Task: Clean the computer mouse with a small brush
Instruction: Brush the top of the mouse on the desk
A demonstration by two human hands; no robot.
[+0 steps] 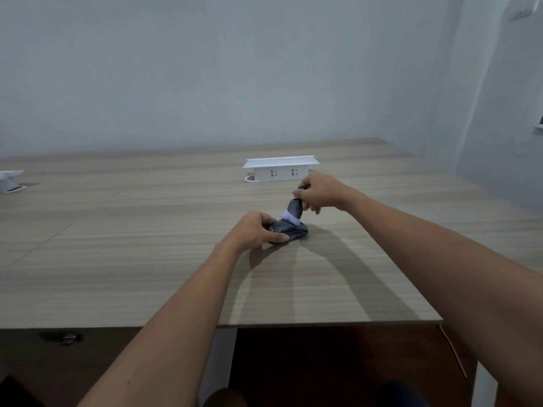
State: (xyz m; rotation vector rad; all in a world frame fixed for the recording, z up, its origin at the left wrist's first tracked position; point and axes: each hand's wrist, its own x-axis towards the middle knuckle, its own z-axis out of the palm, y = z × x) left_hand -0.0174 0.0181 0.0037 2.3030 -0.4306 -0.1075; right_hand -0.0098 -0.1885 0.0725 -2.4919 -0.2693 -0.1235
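A dark computer mouse lies on the wooden table, a little right of centre. My left hand grips its left side, thumb along the near edge. My right hand holds the dark handle of a small brush, which stands nearly upright. The brush's pale bristles press on the top of the mouse. Part of the mouse is hidden under my left hand.
A white pop-up socket box stands just behind my right hand. Another white box sits at the far left edge. The table's near edge runs below my forearms; a grey wall stands behind.
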